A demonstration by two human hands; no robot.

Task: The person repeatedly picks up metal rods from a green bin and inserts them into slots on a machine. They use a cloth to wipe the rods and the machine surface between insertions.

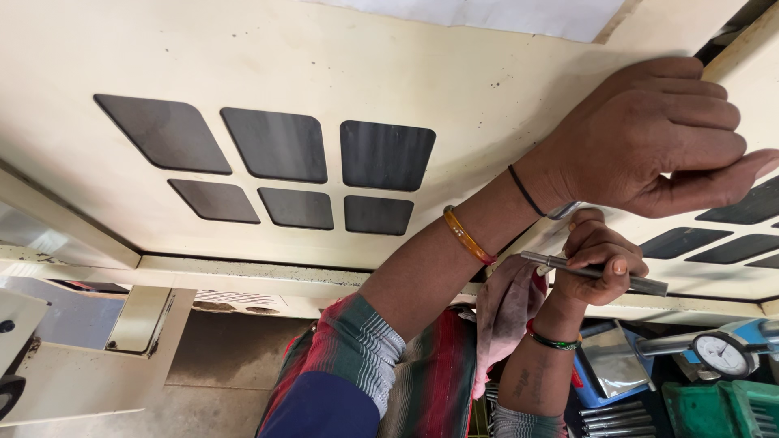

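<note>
Hands work against a cream door (341,73) with two groups of dark rounded windows (280,146) set in it. In the head view the left hand (649,134) crosses over the right and lies on the door's right edge, fingers together and curled over that edge, thumb stretched out below; it holds nothing else. A thin black band (526,191) and an orange bangle (468,235) sit on that forearm. Just beneath it the right hand (596,264) is clamped on a grey metal rod (596,272), which lies nearly level, its ends sticking out left and right of the fist, close to the door's lower frame. A dirty pink rag (503,312) hangs beside the right wrist, which wears a green bangle (554,341); whether the hand grips the rag I cannot tell. Striped sleeves (365,349) cover both arms lower down. At the lower right stand a dial gauge (722,354), a blue tray (604,369) and a green box (718,410).
</note>
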